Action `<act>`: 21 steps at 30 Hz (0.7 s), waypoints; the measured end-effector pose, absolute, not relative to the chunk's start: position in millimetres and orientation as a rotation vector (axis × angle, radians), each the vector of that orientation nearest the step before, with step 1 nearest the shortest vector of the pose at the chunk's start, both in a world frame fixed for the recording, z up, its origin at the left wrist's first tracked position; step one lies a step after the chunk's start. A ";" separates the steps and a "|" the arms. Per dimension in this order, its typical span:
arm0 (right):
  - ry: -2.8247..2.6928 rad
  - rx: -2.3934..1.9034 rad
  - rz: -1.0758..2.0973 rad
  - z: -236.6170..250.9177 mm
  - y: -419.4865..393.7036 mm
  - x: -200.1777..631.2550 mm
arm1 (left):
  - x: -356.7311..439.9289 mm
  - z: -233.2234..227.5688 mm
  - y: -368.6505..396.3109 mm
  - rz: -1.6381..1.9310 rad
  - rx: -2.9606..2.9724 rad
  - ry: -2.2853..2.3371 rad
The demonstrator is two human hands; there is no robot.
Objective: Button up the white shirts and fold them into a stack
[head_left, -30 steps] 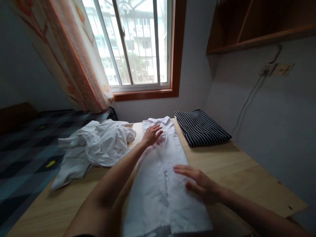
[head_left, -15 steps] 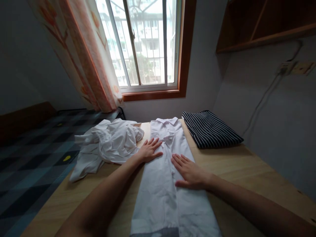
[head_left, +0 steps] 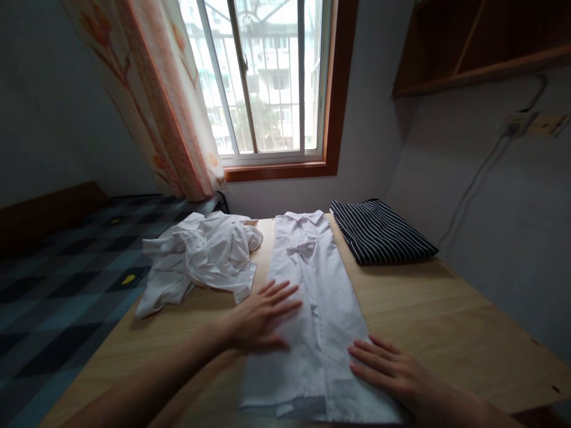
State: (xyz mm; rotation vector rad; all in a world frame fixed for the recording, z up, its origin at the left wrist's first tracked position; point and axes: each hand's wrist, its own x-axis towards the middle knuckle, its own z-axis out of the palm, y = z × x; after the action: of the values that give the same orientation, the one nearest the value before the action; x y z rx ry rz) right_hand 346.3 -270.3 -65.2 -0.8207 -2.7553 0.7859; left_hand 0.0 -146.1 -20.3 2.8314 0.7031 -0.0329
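Observation:
A white collared shirt [head_left: 307, 333] lies in a long narrow strip down the wooden table, its collar at the far end and its hem near me. Part of its front is rumpled below the collar. My left hand [head_left: 265, 315], fingers spread and slightly blurred, is over the shirt's left edge; whether it presses on the cloth I cannot tell. Flat on the lower right edge of the shirt rests my right hand [head_left: 388, 368], fingers stretched out. Neither hand grips anything.
To the left, a crumpled white garment [head_left: 205, 255] lies on the table [head_left: 446, 333]. A folded black-and-white striped cloth [head_left: 383, 232] sits at the back right. A checkered bed [head_left: 66, 303] borders the table's left side. Beyond stands a window [head_left: 272, 89] with a curtain [head_left: 165, 107].
Both hands have slid toward me along the shirt, the right one also outward to its right edge. The view has shifted slightly.

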 end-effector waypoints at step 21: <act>-2.305 -0.830 0.571 -77.6 -279.7 344.7 | -48.4 -33.4 -247.9 0.524 2.487 0.751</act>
State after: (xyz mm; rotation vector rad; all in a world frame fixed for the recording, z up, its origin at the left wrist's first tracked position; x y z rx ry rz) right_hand 344.7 -279.7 -77.6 -0.8297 -2.3051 0.5707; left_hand -48.4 -247.9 -33.4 2.4866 0.7508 0.5236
